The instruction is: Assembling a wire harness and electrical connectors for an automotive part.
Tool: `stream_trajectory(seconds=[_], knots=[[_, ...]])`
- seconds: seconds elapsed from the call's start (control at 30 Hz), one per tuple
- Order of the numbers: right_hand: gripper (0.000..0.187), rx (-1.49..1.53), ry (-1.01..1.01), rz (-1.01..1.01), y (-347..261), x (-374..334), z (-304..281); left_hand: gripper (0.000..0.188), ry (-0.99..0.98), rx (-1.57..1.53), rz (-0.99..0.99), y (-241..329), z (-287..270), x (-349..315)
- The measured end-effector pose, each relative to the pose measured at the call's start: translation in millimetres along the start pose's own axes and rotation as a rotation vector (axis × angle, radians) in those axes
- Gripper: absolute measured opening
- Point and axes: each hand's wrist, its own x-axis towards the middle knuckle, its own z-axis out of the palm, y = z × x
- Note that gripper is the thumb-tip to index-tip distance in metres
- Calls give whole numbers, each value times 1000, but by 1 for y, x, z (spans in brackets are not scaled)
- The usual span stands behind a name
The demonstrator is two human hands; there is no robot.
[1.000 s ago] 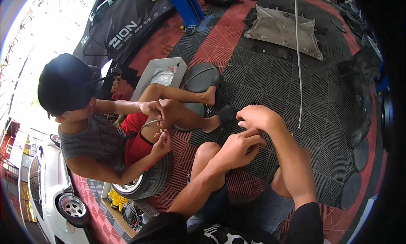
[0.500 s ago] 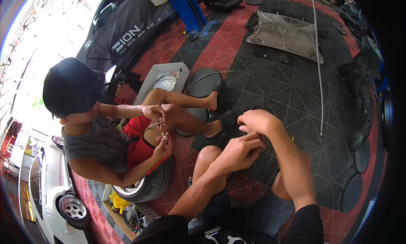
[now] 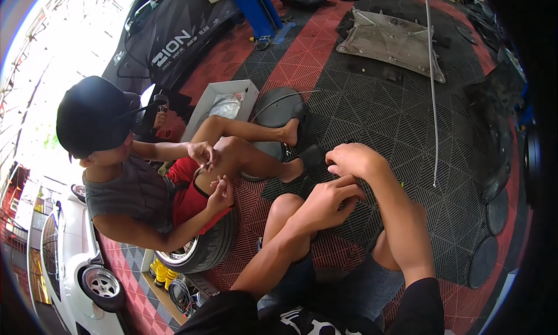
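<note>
Upper-left glare — black right rim

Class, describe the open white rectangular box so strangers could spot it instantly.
Find the dark car with pale lettering, upper left. Below it, beside the seated co-worker's bent legs, is an open white rectangular box. Unlike the round dark disc beside it, it has straight sides and holds clear plastic.

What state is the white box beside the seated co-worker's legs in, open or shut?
Open: no lid covers the white box, and a clear plastic bag shows inside.
</note>
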Motion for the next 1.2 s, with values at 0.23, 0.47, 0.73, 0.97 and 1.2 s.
stream_trajectory(seconds=[0.23, 0.47, 0.73, 0.97, 1.2], knots=[[33, 48, -46, 50, -12, -6, -10, 23, 0, 19, -3, 0, -1, -2], [35, 44, -91, 86, -15, -8, -12, 21, 28, 6, 37, -2, 0, -3], [35, 51, -91, 71, -18, -8, -15, 24, 15, 18, 18, -2, -2, -4], [36, 59, -91, 78, -17, -4, -11, 24, -1, 25, 5, -1, -4, -4], [36, 45, -92, 66, -17, -3, -9, 23, -12, 23, -13, -1, -4, -7]])
